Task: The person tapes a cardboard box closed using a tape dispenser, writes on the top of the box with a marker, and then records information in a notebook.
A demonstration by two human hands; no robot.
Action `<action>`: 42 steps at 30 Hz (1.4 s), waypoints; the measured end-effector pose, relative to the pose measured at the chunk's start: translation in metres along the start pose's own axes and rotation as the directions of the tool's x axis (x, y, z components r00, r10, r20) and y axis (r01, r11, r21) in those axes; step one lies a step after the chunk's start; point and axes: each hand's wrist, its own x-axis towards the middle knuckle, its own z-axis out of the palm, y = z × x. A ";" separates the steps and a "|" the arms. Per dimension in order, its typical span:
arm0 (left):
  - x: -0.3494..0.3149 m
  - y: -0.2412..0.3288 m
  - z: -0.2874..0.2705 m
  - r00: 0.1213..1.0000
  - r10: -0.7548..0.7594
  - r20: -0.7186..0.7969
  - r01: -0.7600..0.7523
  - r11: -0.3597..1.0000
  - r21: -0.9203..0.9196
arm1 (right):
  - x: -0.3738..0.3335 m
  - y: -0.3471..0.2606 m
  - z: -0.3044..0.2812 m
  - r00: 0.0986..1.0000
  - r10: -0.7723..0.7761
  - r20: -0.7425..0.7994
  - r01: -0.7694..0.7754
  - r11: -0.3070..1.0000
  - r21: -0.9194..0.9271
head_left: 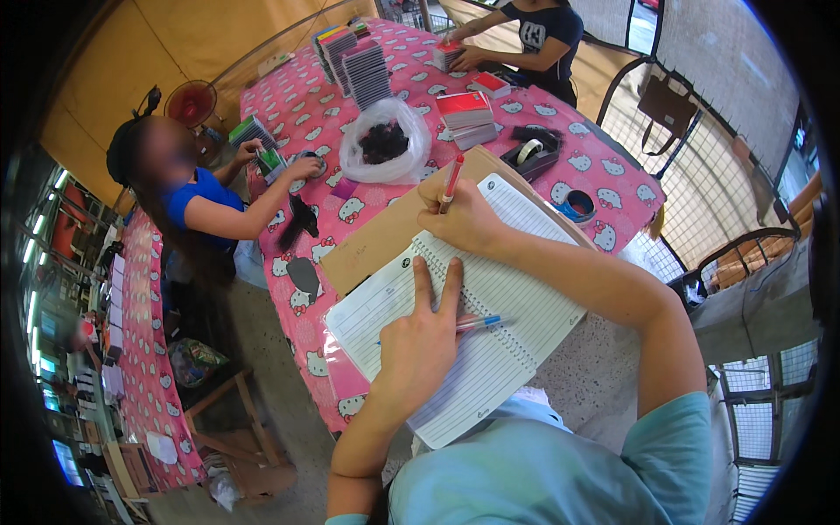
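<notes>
A spiral notebook [516, 280] with lined pages lies spread out in front of me, a brown cardboard folder [372, 241] beneath its far side. Near the top of the right page, my right hand [464, 220] is closed around a red pen [452, 182], which stands almost upright; its tip is hidden. My left hand [418, 346] presses on the notebook by the spiral, two fingers stretched apart and the others curled. A clear pen with a blue end [479, 323] passes under that palm, apparently gripped by the curled fingers. Some handwriting shows on the left page.
The pink patterned table [306, 341] bears a plastic bag of dark hair-like material [385, 144], a tape dispenser [531, 157], a tape roll [577, 206], red-topped stacks [466, 114] and taller stacks [366, 74]. Two people work at the left [206, 206] and far side [547, 39].
</notes>
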 end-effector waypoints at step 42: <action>-0.004 -0.021 -0.046 0.984 -0.021 -0.175 -0.047 0.925 -0.378 | 0.018 -0.065 -0.047 0.969 0.049 0.242 -0.108 0.965 0.240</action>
